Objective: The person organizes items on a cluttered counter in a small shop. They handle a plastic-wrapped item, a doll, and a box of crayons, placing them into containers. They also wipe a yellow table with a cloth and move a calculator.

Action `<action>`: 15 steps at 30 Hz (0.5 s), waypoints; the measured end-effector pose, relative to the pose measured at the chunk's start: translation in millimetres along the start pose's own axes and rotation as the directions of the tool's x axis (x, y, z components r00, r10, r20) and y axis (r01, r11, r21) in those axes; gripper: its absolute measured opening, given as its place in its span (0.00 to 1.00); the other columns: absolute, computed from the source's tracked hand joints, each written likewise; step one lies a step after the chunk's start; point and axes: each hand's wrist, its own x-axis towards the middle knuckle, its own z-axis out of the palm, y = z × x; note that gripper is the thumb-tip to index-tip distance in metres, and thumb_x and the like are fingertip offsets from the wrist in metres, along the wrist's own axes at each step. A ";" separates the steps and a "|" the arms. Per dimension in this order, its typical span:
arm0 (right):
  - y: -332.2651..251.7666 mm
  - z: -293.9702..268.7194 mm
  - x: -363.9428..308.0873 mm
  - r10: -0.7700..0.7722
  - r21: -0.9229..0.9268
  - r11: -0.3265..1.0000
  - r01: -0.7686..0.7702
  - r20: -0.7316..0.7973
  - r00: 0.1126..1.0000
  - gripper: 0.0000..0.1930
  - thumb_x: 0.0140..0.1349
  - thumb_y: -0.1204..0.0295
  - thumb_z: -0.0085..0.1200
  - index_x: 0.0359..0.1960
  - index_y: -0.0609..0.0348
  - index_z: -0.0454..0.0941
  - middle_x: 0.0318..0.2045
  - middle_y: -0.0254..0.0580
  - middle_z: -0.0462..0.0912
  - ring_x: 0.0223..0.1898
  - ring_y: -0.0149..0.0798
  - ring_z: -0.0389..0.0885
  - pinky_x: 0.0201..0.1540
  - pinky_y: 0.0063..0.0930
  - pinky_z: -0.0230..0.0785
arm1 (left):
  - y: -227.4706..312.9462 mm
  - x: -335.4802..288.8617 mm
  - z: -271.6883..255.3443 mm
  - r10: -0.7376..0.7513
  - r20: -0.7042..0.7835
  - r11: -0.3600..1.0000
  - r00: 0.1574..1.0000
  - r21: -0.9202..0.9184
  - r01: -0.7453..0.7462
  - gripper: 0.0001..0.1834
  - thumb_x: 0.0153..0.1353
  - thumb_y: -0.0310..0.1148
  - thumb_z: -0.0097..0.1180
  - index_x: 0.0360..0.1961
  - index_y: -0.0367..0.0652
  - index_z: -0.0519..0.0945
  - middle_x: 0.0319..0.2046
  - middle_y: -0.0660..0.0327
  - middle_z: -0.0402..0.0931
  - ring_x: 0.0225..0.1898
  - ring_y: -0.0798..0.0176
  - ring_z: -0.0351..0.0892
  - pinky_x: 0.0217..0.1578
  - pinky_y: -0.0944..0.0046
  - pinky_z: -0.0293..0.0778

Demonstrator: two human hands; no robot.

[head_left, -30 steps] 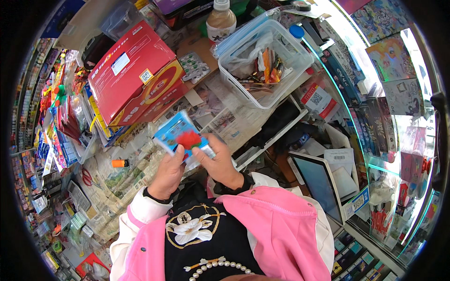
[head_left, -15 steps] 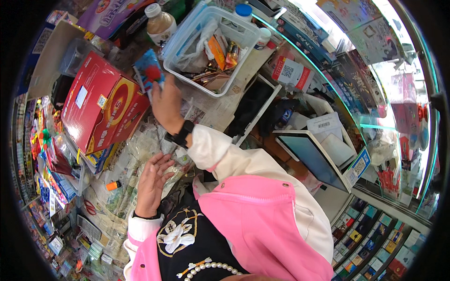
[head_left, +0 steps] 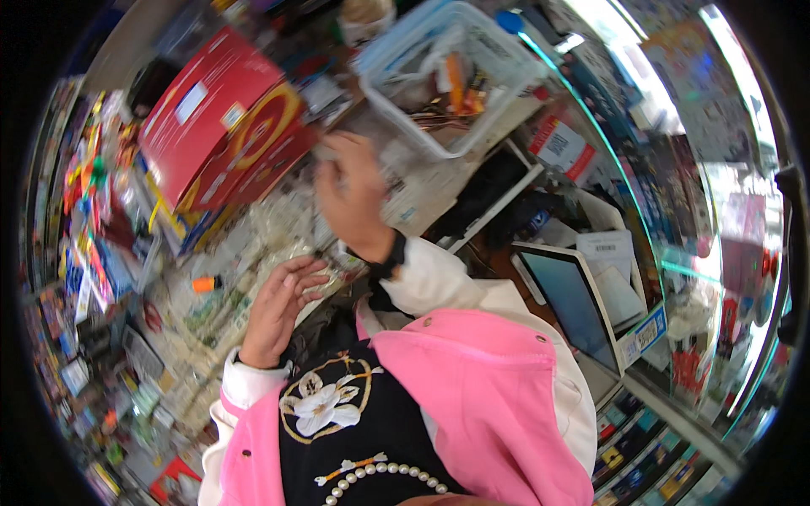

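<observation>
While the tub (head_left: 399,115) holds a plastic bag (head_left: 445,48), right fingers (head_left: 344,145) and left fingers (head_left: 295,268) spread.

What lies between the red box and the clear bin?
In the head view, silvery items, too blurred to identify, lie between the red box and the clear bin; the right hand is at that gap's near end.

A carton (head_left: 215,126) stands on the worktop (head_left: 418,185) between a heap of packets (head_left: 105,207), left, and a plastic tub (head_left: 407,119), right, with a bag (head_left: 445,52) inside. Behind the tub's left side is a bottle (head_left: 365,24); before the carton lies a small cylinder (head_left: 205,284). A screen (head_left: 564,295) stands right, nearer than the tub.
</observation>
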 end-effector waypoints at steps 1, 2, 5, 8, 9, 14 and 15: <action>-5.6 -15.3 -11.3 -0.026 0.040 0.999 0.029 -0.073 0.997 0.13 0.55 0.82 0.52 0.44 0.64 0.76 0.43 0.48 0.76 0.39 0.39 0.76 0.37 0.27 0.70 | 0.6 -5.3 -3.8 0.011 0.002 1.000 1.000 -0.008 -0.011 0.24 0.70 0.42 0.45 0.59 0.35 0.65 0.56 0.52 0.71 0.54 0.60 0.73 0.52 0.62 0.68; -9.6 -34.3 -22.8 -0.053 -0.026 0.998 0.050 -0.135 0.989 0.13 0.54 0.84 0.51 0.42 0.64 0.75 0.41 0.46 0.76 0.39 0.35 0.76 0.36 0.27 0.70 | 0.6 -11.2 -8.2 0.023 -0.002 1.000 1.000 -0.019 -0.023 0.23 0.70 0.41 0.44 0.58 0.35 0.66 0.55 0.52 0.71 0.54 0.61 0.73 0.52 0.63 0.68; 6.3 -79.1 -26.6 0.023 -0.148 0.986 -0.081 -0.356 0.934 0.17 0.52 0.86 0.48 0.45 0.67 0.69 0.41 0.45 0.70 0.40 0.39 0.72 0.44 0.31 0.67 | -2.6 -31.3 -22.1 0.029 -0.055 0.998 0.998 -0.058 -0.032 0.20 0.70 0.39 0.44 0.55 0.36 0.69 0.53 0.52 0.74 0.52 0.62 0.74 0.51 0.64 0.69; 33.8 -96.8 -14.0 0.216 -0.120 0.958 -0.259 -0.288 0.933 0.24 0.56 0.83 0.52 0.56 0.72 0.63 0.51 0.50 0.63 0.48 0.44 0.73 0.44 0.32 0.71 | -13.1 -48.0 -28.2 0.017 -0.094 0.995 0.995 -0.100 -0.027 0.19 0.70 0.40 0.45 0.54 0.36 0.70 0.51 0.53 0.74 0.51 0.62 0.75 0.51 0.65 0.69; 41.2 -97.1 -10.2 0.231 -0.247 0.925 -0.288 -0.236 0.944 0.25 0.57 0.83 0.52 0.57 0.72 0.62 0.52 0.51 0.63 0.48 0.44 0.72 0.44 0.32 0.73 | -17.7 -51.8 -28.3 0.010 -0.103 0.992 0.995 -0.121 -0.023 0.19 0.70 0.39 0.45 0.54 0.36 0.70 0.51 0.52 0.74 0.51 0.62 0.75 0.51 0.65 0.70; 49.7 -91.2 -7.9 0.193 -0.380 0.891 -0.248 -0.178 0.965 0.25 0.59 0.81 0.53 0.59 0.72 0.62 0.51 0.52 0.64 0.50 0.45 0.72 0.46 0.35 0.73 | -37.2 -69.7 -31.8 0.007 -0.080 0.988 0.997 -0.156 -0.019 0.19 0.71 0.39 0.44 0.54 0.37 0.70 0.51 0.53 0.74 0.52 0.62 0.75 0.51 0.65 0.70; 47.1 -92.3 -9.8 0.228 -0.337 0.901 -0.273 -0.167 0.959 0.25 0.59 0.81 0.53 0.59 0.72 0.63 0.50 0.52 0.67 0.49 0.44 0.72 0.45 0.34 0.72 | -40.3 -73.7 -33.7 -0.004 -0.090 0.986 0.996 -0.165 -0.011 0.19 0.71 0.39 0.44 0.54 0.37 0.70 0.52 0.53 0.74 0.52 0.62 0.74 0.52 0.65 0.69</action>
